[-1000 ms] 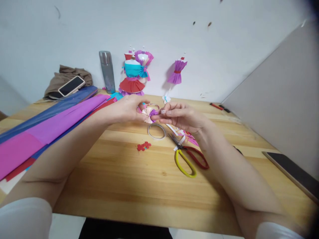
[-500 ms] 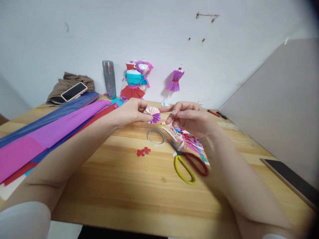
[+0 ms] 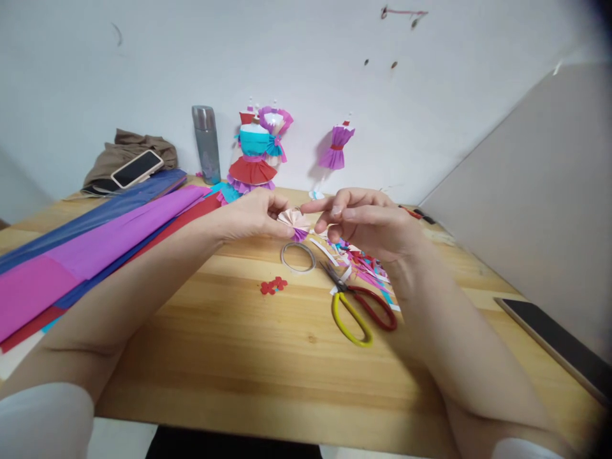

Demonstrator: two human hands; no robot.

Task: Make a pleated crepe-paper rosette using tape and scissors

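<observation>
Between thumb and fingers, my left hand [image 3: 261,213] grips a pleated paper rosette [image 3: 294,220], cream on top and purple below. Just to its right is my right hand [image 3: 363,220], its index finger stretched to the rosette's edge. The thumb and another finger of that hand come together around something small and pale that I cannot make out. Below the hands a thin tape roll [image 3: 298,257] lies flat on the table. Scissors [image 3: 351,296] with one yellow and one red handle rest beside it, near small red paper pieces [image 3: 274,285].
Paper scraps [image 3: 361,261] spread under my right hand. Long coloured paper sheets [image 3: 90,252] cover the left side. Along the wall stand a flask [image 3: 206,146], several dressed paper figures [image 3: 255,150] and a single purple one [image 3: 337,150]. A phone [image 3: 138,169] lies on brown cloth; a dark tablet-like device [image 3: 549,341] lies right.
The rosette has tilted in my left hand, showing more cream and less purple. My right index finger has moved closer to its edge. The whole view has shifted slightly.
</observation>
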